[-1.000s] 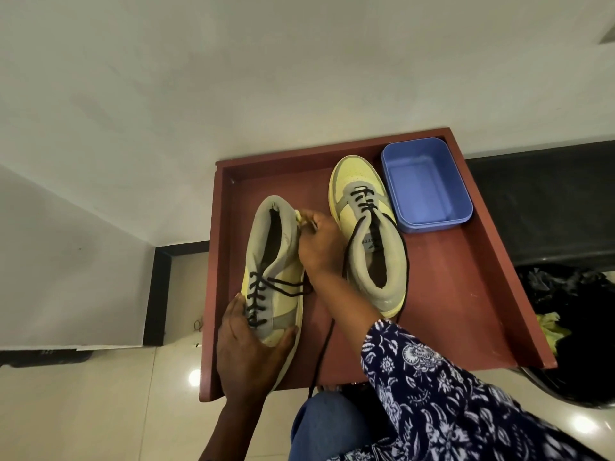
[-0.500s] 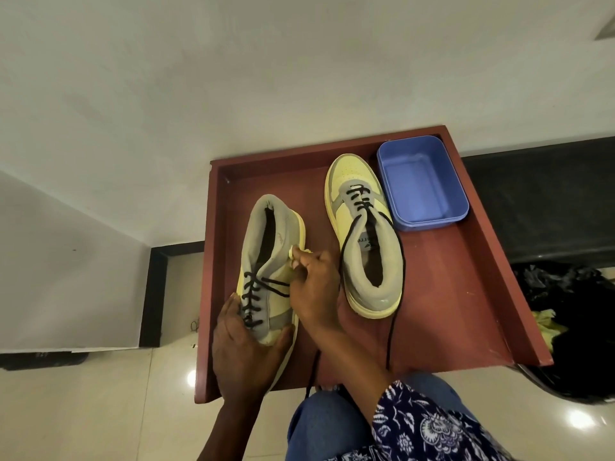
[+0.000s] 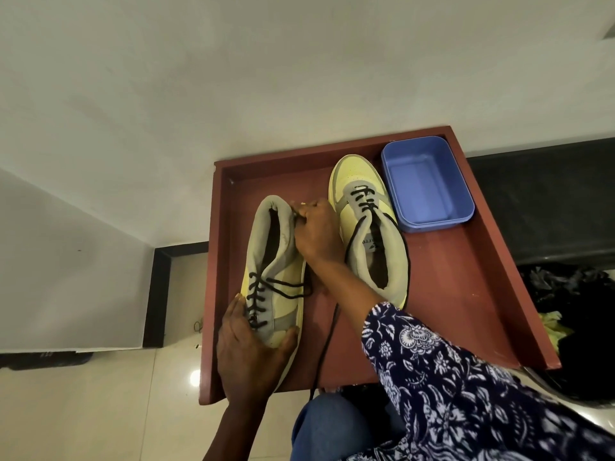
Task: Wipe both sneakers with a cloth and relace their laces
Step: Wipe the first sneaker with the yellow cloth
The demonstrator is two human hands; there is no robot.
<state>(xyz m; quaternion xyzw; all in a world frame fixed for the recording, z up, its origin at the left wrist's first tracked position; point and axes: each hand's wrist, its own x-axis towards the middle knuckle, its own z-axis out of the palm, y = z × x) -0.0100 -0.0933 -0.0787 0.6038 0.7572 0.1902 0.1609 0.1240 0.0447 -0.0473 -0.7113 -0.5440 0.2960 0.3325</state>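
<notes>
- Left hand (image 3: 248, 354): fingers wrap the toe of the left sneaker (image 3: 276, 271), clamping it on the table (image 3: 466, 294). The sneaker lies at 9 o'clock of the table centre, heel toward 12 o'clock.
- Right hand (image 3: 317, 232): fingers curled at the heel collar, apparently pinching a small pale wad, probably the cloth; too little shows to confirm.
- Right sneaker (image 3: 369, 227): stands just beside the right hand at 3 o'clock of it, toe toward 12 o'clock.
- Risk: loose laces (image 3: 327, 344) trail off the table edge at 6 o'clock. The right forearm crosses them; a snag would likely drag either sneaker.
- Risk: hard wiping at the heel could pivot the left sneaker if the toe hold slackens.
- Container: blue tub (image 3: 429, 214) at 1 o'clock, touching or just beside the right sneaker's toe. No solid contents visible; liquid cannot be determined.
</notes>
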